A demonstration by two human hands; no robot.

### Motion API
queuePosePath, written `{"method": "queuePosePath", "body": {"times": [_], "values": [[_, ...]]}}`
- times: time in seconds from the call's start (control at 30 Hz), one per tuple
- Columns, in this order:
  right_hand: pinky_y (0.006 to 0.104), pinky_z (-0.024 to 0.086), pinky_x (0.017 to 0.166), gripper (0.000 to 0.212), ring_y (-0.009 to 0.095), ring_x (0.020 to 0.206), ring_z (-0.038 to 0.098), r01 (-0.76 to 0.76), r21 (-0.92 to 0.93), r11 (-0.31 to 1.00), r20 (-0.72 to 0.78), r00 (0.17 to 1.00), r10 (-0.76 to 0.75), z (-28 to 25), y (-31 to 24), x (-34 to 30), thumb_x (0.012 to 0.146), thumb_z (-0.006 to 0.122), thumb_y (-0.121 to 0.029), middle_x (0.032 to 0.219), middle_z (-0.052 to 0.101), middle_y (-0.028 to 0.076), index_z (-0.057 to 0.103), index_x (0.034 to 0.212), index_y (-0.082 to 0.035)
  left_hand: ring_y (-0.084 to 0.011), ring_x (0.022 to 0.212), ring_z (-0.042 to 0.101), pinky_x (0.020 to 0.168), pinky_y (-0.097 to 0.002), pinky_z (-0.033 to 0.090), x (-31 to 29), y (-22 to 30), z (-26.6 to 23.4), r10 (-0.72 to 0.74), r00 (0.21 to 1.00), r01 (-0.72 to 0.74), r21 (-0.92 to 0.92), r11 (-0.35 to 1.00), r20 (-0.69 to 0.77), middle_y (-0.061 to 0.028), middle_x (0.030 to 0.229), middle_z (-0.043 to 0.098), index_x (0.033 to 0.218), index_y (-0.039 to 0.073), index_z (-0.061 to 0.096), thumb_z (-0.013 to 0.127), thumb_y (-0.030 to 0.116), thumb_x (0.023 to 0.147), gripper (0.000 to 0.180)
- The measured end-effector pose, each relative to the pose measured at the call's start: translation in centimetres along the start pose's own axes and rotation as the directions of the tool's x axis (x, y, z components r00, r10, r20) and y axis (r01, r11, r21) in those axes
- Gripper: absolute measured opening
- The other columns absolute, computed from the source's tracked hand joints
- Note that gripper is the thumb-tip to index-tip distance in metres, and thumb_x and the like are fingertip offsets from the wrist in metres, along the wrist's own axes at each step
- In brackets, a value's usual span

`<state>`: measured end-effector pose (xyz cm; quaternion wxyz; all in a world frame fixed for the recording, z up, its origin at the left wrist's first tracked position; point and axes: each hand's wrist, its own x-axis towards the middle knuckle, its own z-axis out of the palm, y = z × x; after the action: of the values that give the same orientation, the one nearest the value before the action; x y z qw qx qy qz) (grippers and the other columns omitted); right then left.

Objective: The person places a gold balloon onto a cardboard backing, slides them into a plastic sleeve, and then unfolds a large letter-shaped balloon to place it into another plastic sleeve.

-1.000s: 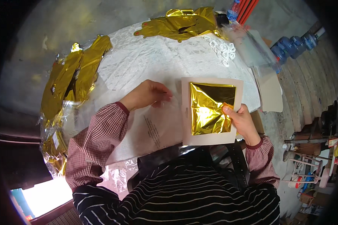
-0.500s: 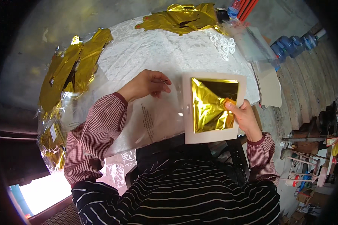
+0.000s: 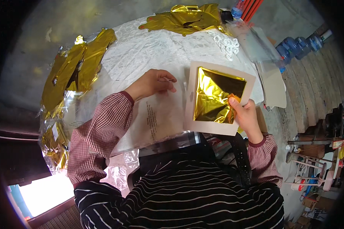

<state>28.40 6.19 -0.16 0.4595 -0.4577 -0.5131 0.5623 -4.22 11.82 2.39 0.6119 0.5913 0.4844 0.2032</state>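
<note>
My right hand (image 3: 248,116) grips a white card (image 3: 218,128) by its right side, the thumb pressing on top. On the card lies a folded gold foil balloon (image 3: 218,91), with a small orange part under the thumb. The card is tilted, its left edge by the rim of a clear plastic bag (image 3: 156,122) with printed lines. Above that bag my left hand (image 3: 154,84) is closed in a pinch, seemingly on the thin film; the film at the fingertips is hard to see.
Flattened gold foil balloons (image 3: 183,19) lie at the table's far edge, and more foil (image 3: 65,76) at the left. White rings (image 3: 227,45) are heaped at the far right beside clear bags (image 3: 252,42) and cards (image 3: 273,87). Blue water jugs (image 3: 298,47) stand beyond the table.
My right hand has raised the card with the foil balloon slightly and tilted it clockwise. My left hand has shifted a little, its fingers drawn closer together.
</note>
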Motion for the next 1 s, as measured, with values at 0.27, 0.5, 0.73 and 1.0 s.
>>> {"method": "queuePosePath", "body": {"times": [0.27, 0.5, 0.73, 1.0], "values": [[0.0228, 0.046, 0.067, 0.021, 0.008, 0.077, 0.058, -0.116, -0.144, 0.983, 0.11, 0.985, 0.133, 0.2, 0.5, -0.8, 0.086, 0.06, -0.013, 0.09, 0.064, 0.003, 0.061, 0.1, 0.002, -0.0066, 0.069, 0.058, 0.062, -0.0199, 0.046, 0.6, 0.2, -1.0, 0.054, 0.998, -0.054, 0.006, 0.999, -0.008, -0.0055, 0.086, 0.066, 0.105, 0.001, 0.057, 0.06, 0.012, 0.085, 0.023], [0.0206, 0.043, 0.061, 0.02, 0.005, 0.072, 0.054, -0.127, -0.013, 0.992, 0.13, 0.983, 0.128, 1.2, 0.2, -0.5, 0.087, 0.059, -0.015, 0.084, 0.062, 0.001, 0.062, 0.095, 0.003, -0.0107, 0.063, 0.061, 0.059, -0.0208, 0.047, 0.1, 1.1, -0.4, -0.039, 0.997, 0.04, 0.003, 0.999, -0.069, -0.0068, 0.079, 0.067, 0.089, 0.0, 0.063, 0.058, 0.014, 0.086, 0.015], [0.0214, 0.045, 0.065, 0.021, 0.007, 0.076, 0.056, -0.171, 0.032, 0.985, 0.159, 0.974, 0.164, 2.0, -0.1, 0.2, 0.087, 0.059, -0.013, 0.089, 0.063, 0.004, 0.061, 0.098, 0.005, -0.0103, 0.062, 0.062, 0.057, -0.0214, 0.048, -0.2, 1.0, -0.4, 0.021, 0.992, -0.023, -0.01, 1.0, -0.124, -0.0067, 0.078, 0.067, 0.089, 0.0, 0.065, 0.059, 0.016, 0.086, 0.017], [0.0221, 0.045, 0.068, 0.022, 0.008, 0.078, 0.056, -0.162, -0.016, 0.987, 0.172, 0.972, 0.162, 2.3, -0.5, 0.9, 0.087, 0.06, -0.014, 0.089, 0.063, 0.005, 0.061, 0.098, 0.005, -0.0097, 0.064, 0.062, 0.057, -0.0213, 0.047, -0.5, 0.6, -0.3, 0.096, 0.97, -0.079, 0.084, 0.993, -0.224, -0.0072, 0.077, 0.066, 0.093, -0.002, 0.064, 0.059, 0.014, 0.085, 0.019]]}}
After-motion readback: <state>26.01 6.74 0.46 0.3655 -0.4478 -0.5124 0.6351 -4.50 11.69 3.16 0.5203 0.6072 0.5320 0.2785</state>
